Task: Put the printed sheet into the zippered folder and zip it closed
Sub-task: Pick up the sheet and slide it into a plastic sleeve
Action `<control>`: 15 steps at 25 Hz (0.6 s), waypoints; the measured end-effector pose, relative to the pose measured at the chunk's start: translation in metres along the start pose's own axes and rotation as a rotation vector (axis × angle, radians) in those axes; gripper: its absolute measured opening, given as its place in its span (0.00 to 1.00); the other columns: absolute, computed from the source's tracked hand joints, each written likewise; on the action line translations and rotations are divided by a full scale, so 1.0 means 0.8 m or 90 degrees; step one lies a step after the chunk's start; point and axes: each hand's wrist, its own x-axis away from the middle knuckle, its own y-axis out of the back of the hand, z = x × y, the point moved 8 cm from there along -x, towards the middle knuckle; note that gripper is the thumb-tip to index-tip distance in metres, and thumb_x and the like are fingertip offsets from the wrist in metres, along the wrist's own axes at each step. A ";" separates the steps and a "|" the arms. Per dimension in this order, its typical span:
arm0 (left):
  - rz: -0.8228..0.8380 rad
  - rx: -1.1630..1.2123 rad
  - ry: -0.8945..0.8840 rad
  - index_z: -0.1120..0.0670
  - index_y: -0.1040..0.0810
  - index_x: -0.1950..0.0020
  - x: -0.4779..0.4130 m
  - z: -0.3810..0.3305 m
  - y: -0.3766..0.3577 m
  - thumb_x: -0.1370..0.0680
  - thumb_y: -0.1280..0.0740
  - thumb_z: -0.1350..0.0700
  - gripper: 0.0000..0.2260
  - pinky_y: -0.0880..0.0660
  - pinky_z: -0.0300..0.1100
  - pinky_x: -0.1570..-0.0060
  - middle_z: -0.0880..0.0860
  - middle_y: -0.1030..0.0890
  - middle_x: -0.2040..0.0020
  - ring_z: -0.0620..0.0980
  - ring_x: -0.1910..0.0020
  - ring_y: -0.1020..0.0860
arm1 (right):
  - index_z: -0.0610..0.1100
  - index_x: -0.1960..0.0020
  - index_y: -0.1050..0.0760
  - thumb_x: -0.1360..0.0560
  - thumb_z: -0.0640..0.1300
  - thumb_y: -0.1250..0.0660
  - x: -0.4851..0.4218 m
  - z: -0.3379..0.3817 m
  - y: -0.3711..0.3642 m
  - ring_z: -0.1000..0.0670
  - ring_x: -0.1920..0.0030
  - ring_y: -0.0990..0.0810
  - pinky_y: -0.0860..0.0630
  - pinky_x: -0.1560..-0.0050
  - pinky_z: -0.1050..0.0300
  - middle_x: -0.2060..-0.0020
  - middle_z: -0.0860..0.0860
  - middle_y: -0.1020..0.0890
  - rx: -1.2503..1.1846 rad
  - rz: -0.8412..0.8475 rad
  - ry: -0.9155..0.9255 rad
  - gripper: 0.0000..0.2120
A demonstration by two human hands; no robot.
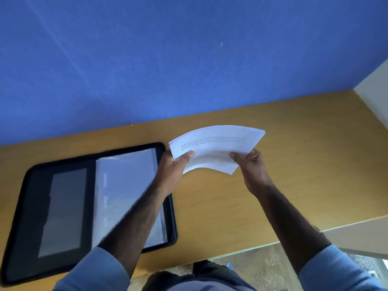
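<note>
The zippered folder [25, 206] is laid open at the desk's [304, 175] front left edge, with clear sleeves [126, 185] shown in its right half. Beyond it, above the desk's middle, the printed sheet [216, 148] is held bowed, its near corners pinched by the left hand [172, 171] and right hand [252, 169]. The back edge is met by a blue wall [168, 59].

L hand [172, 167] & R hand [253, 167] out fwd, side by side, thumbs [188, 154] on top, each pinching printed sheet [218, 141] at near edge.
</note>
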 end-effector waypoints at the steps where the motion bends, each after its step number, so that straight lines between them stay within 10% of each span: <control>1: -0.002 0.000 0.002 0.34 0.16 0.47 -0.001 0.001 0.000 0.19 0.32 0.61 0.19 0.23 0.46 0.38 0.43 0.15 0.43 0.43 0.41 0.18 | 0.44 0.48 0.16 0.25 0.36 0.33 0.000 0.001 -0.001 0.47 0.50 0.20 0.26 0.49 0.47 0.50 0.46 0.16 -0.002 0.002 0.004 0.10; 15: -0.003 0.009 0.006 0.43 0.16 0.43 -0.007 0.003 0.004 0.21 0.29 0.56 0.10 0.24 0.58 0.34 0.48 0.14 0.42 0.48 0.39 0.18 | 0.34 0.41 0.21 0.21 0.26 0.38 -0.003 0.013 -0.003 0.47 0.49 0.18 0.22 0.48 0.53 0.49 0.44 0.16 -0.007 0.033 0.025 0.13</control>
